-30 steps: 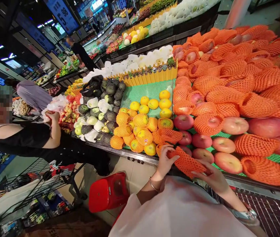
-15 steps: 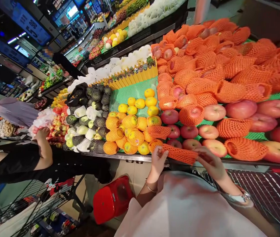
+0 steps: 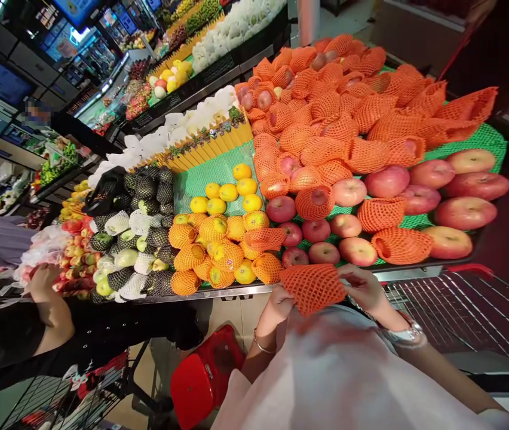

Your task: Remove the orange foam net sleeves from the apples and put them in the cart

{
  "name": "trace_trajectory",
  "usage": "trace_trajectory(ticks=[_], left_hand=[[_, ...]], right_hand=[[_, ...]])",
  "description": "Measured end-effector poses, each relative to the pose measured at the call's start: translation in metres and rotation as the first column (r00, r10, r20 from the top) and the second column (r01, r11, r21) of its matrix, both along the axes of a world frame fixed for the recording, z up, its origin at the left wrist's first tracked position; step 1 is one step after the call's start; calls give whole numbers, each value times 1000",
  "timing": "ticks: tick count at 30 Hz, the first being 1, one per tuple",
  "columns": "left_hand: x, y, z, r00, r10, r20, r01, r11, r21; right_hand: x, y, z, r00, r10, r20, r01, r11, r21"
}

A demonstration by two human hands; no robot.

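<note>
An orange foam fruit net (image 3: 313,289) is stretched flat between my two hands, just in front of the display's near edge. My left hand (image 3: 278,303) pinches its left end, and my right hand (image 3: 364,289) grips the right end with the fingertips. No fruit shows inside the net. Right behind it lie bare red apples (image 3: 324,252) on a green mat. Yellow-orange citrus fruits (image 3: 245,272), some in orange nets, sit to the left of the apples. Another orange net (image 3: 402,245) rests among the apples at the right.
Many netted apples (image 3: 308,140) are heaped toward the back. Fruit in black and white nets (image 3: 146,239) lies further left, where another person's arm (image 3: 51,304) reaches over the display. A red stool (image 3: 207,379) stands on the floor. At right is a wire shopping cart (image 3: 460,310).
The net between my hands has been drawn closer to me and spread wider, its face now turned up. The view has shifted to the right.
</note>
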State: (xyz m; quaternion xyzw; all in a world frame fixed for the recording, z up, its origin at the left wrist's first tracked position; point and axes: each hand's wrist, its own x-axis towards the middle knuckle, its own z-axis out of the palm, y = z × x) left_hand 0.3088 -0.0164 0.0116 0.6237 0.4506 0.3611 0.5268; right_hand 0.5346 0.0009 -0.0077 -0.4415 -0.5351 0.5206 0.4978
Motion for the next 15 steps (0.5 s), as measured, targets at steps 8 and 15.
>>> trace_trajectory(ticks=[8, 15], left_hand=[[14, 12, -3, 966, -5, -258, 40, 991, 131], [29, 16, -1, 930, -89, -356, 163, 970, 183]], right_hand=[[-7, 9, 14, 978, 206, 11, -204, 973, -107], [-10, -1, 7, 990, 132, -47, -137, 981, -135]])
